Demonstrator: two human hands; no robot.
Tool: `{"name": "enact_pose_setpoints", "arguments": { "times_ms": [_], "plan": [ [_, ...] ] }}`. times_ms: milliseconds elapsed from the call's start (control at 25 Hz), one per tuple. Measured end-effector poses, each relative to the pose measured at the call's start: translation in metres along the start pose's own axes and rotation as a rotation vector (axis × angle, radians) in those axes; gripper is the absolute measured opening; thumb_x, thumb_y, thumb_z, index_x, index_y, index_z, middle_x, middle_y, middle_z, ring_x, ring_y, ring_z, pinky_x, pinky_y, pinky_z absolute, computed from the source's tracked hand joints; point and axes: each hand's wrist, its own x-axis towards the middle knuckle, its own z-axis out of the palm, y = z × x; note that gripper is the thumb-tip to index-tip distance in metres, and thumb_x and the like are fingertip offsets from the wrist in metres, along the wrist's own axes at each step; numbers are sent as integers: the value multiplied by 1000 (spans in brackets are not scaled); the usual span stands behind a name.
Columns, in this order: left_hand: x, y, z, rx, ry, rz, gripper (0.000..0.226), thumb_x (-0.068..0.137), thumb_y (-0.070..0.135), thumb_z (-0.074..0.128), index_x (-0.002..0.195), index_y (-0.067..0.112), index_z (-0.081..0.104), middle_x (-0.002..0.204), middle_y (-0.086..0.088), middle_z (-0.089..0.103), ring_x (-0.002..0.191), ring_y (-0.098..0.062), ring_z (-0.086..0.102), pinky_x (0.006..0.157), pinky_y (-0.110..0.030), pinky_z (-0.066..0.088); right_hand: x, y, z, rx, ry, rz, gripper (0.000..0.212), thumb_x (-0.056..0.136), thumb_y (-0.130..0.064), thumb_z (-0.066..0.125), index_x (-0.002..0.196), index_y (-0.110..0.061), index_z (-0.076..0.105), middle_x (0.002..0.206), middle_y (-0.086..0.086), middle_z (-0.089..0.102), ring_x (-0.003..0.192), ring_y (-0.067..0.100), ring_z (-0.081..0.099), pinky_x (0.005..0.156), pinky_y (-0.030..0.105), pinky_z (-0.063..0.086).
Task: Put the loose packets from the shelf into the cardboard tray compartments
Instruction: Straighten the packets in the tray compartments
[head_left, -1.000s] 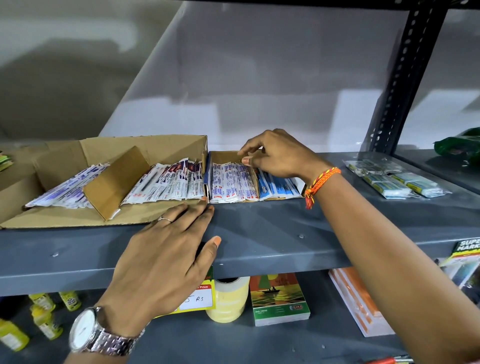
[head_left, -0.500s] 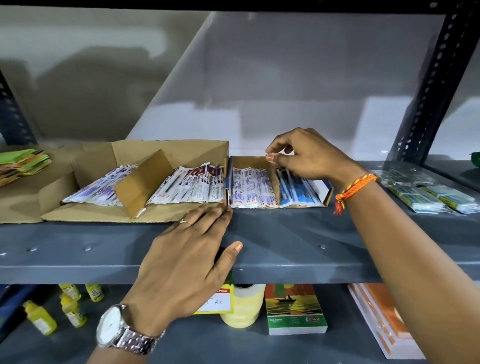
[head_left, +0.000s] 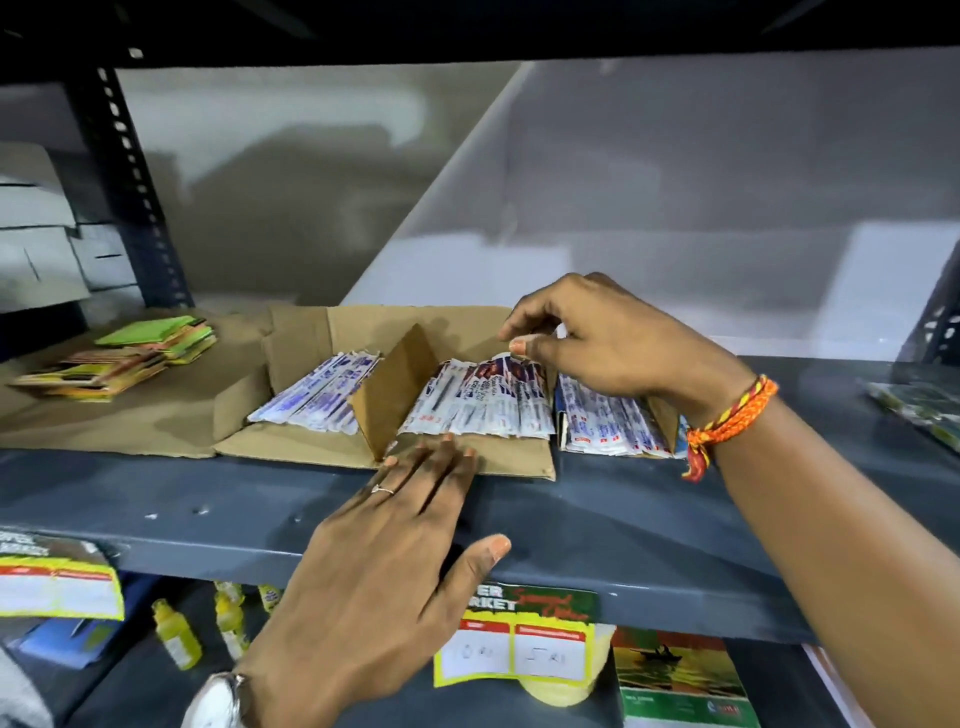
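Observation:
An open cardboard tray (head_left: 296, 343) lies on the grey shelf (head_left: 675, 519), split by an upright cardboard divider (head_left: 395, 389). White-and-blue packets (head_left: 311, 400) fill its left compartment and similar packets (head_left: 483, 410) its right one. A small box (head_left: 662, 421) beside the tray holds more packets (head_left: 608, 421). My right hand (head_left: 613, 343) hovers over the right compartment, thumb and forefinger curled at the packets' upper ends, no packet lifted. My left hand (head_left: 395, 545) lies flat on the shelf's front edge, fingertips on the tray's front flap.
A stack of green and orange packets (head_left: 130, 358) sits on flat cardboard (head_left: 156, 415) at the left. Clear-wrapped packs (head_left: 919, 405) lie far right. A perforated upright (head_left: 130, 182) stands back left. Below are yellow bottles (head_left: 176, 634), price tags (head_left: 514, 654) and a booklet (head_left: 675, 680).
My right hand has moved left from the small box to the tray's right compartment. My left hand keeps its place on the shelf edge. The view has shifted left.

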Motion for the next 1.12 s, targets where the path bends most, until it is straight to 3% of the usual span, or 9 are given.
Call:
{"name": "enact_pose_setpoints", "arguments": {
  "times_ms": [200,320,400,520,600,680,760,920,1120],
  "plan": [
    [2,-17,-2,-6,-39,70,83,88,75,-3,158,31,9,167,9,15,153,-7,1,118,-23,3,36,-19,21,-90,-137,-9,23,95,-12,64,113,-18,77,112,-2,77,106,12,67,94,27,52],
    [3,-19,1,-27,-47,79,85,86,76,-4,158,31,5,168,8,13,153,-10,2,119,-26,9,58,-25,43,-119,-256,-75,30,95,-6,62,118,-20,75,122,-4,73,113,9,63,80,-1,40],
    [3,-20,2,-25,-42,79,85,88,75,-3,158,29,9,166,6,18,153,-13,8,119,-30,16,68,-25,60,-128,-317,-81,33,95,3,58,120,-13,74,126,1,70,110,10,62,71,-6,37],
    [3,-21,1,-12,-40,75,81,93,72,5,156,24,23,161,1,34,149,-18,24,116,-34,29,76,-23,77,-144,-388,-86,39,93,13,53,121,-5,71,129,7,68,100,12,62,73,4,45],
    [2,-21,3,-4,-45,75,79,94,70,9,155,22,25,160,0,36,148,-19,26,116,-34,29,77,-22,83,-156,-391,-100,41,91,14,53,121,-7,71,129,7,67,99,12,63,76,7,49],
    [2,-21,3,12,-41,73,79,95,69,10,155,21,26,159,-1,38,147,-19,27,116,-34,28,77,-19,85,-156,-365,-108,40,90,14,55,119,-9,73,123,6,69,104,16,67,87,22,55],
    [1,-21,3,14,-40,69,79,95,70,9,155,21,27,158,-1,39,147,-19,28,117,-34,28,77,-17,86,-154,-333,-118,35,89,10,61,113,-11,76,112,3,74,99,15,71,89,31,57],
    [-8,-24,0,52,-43,48,79,96,71,15,152,18,37,156,-3,43,147,-21,33,116,-35,29,77,-13,88,-174,-278,-135,26,86,6,68,101,-13,78,98,0,77,87,10,73,84,34,60],
    [-22,-45,-2,101,-2,71,77,96,71,24,153,21,34,167,-4,19,153,-23,16,121,-42,18,74,-12,80,-199,-175,-162,15,86,-2,74,97,-12,78,95,0,77,86,7,73,83,27,59]
  ]
}}
